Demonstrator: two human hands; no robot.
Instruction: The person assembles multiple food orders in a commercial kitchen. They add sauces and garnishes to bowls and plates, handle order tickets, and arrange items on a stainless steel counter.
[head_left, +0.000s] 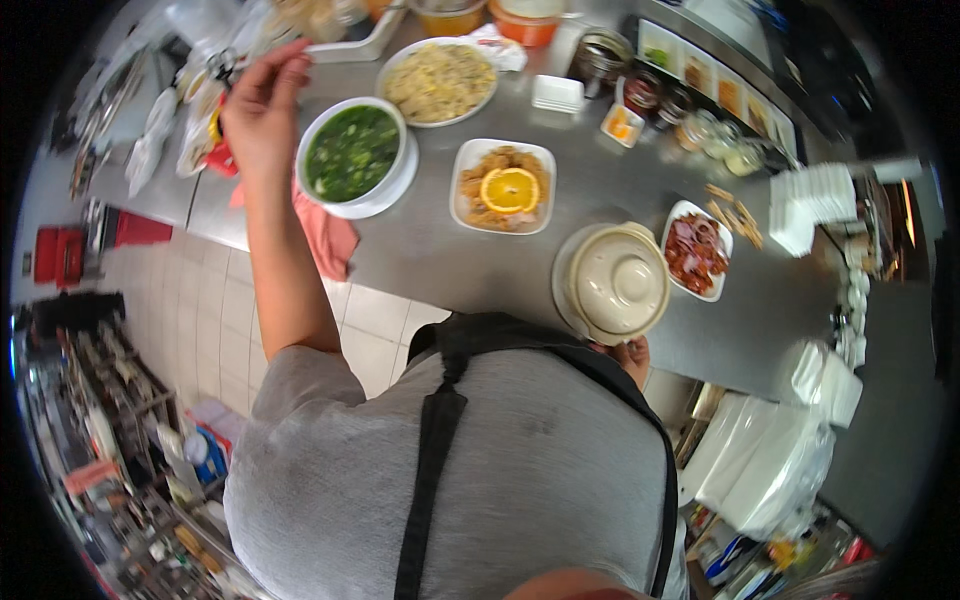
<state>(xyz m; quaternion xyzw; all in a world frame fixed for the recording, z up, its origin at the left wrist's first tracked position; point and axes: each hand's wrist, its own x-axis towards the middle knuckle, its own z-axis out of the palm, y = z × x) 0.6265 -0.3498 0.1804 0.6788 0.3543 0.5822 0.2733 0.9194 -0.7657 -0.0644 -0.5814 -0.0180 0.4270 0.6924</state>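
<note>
My left hand (268, 94) is raised over the left part of the steel counter, thumb and fingers bent close together. Nothing shows in it, but blur hides the detail. Below and right of it stands a white bowl of green soup (354, 154) on a saucer (409, 176). At the counter's near edge, my right hand (636, 360) is at the rim of a pale plate (564, 281) carrying a lidded clay pot (622, 281). The pot and my apron hide part of its fingers. Fried food with an orange slice (510, 190) fills a square white dish between the two.
Behind the soup lies a plate of fried rice (439, 81). A dish of glazed meat and onion (696, 253) sits right of the pot, near several wooden clothespins (735, 214). Jars (600, 60) line the back. White foam boxes (810, 202) stand right; a pink cloth (326, 240) overhangs the edge.
</note>
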